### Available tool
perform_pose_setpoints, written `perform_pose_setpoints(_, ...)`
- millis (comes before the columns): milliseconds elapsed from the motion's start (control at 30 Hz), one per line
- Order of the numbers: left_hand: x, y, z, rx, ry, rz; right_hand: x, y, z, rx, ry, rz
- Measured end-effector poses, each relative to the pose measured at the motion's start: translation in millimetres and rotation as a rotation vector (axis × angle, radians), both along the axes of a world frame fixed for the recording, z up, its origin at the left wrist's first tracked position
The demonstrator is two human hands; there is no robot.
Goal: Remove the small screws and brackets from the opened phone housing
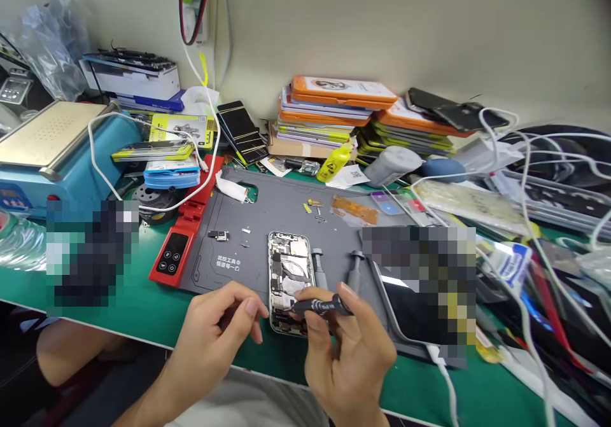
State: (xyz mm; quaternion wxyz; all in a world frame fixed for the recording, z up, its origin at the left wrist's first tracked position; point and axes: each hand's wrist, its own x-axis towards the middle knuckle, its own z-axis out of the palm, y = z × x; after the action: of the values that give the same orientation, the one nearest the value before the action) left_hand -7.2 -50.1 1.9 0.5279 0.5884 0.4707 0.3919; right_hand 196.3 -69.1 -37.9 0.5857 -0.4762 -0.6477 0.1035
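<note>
My right hand point(351, 357) grips a dark screwdriver point(325, 306) between thumb and fingers, its cap near my index finger. The screwdriver lies tilted over the lower part of an opened phone point(289, 280), which has bare inner parts and a pale frame. Its tip is too small to make out. My left hand point(219, 338) is beside the phone's lower left edge, fingers loosely curled and apart, with nothing visible in them. Two more screwdrivers, one point(319, 268) close to the phone and another point(354, 271) farther right, stand beyond my right hand.
The phone lies on a grey work mat point(281, 204) with small parts point(218, 235) scattered about. A red device point(172, 255) borders its left side. At right lies a dark-screened device point(415, 306) with a white cable point(443, 376). Orange boxes point(338, 93) are stacked behind.
</note>
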Motion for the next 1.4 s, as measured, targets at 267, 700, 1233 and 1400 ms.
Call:
perform_pose_setpoints(267, 1, 2, -1.0, 0.003, 0.003, -0.001, 2, -5, 6.5, 0.051, -0.174, -0.058)
perform_pose_setpoints(700, 1, -1, 1.2, 0.058, 0.065, -0.005, 6, 0, 15.7, 0.126, -0.085, -0.01)
perform_pose_setpoints(1233, 3, 4, -7.2, 0.896, 0.681, -0.117, 6, 7, 19.5, 0.12, -0.043, 0.092)
perform_pose_setpoints(1400, 5, 3, -9.9, 0.997, 0.732, -0.07, 4, 10, 26.9, 0.157, -0.071, 0.09)
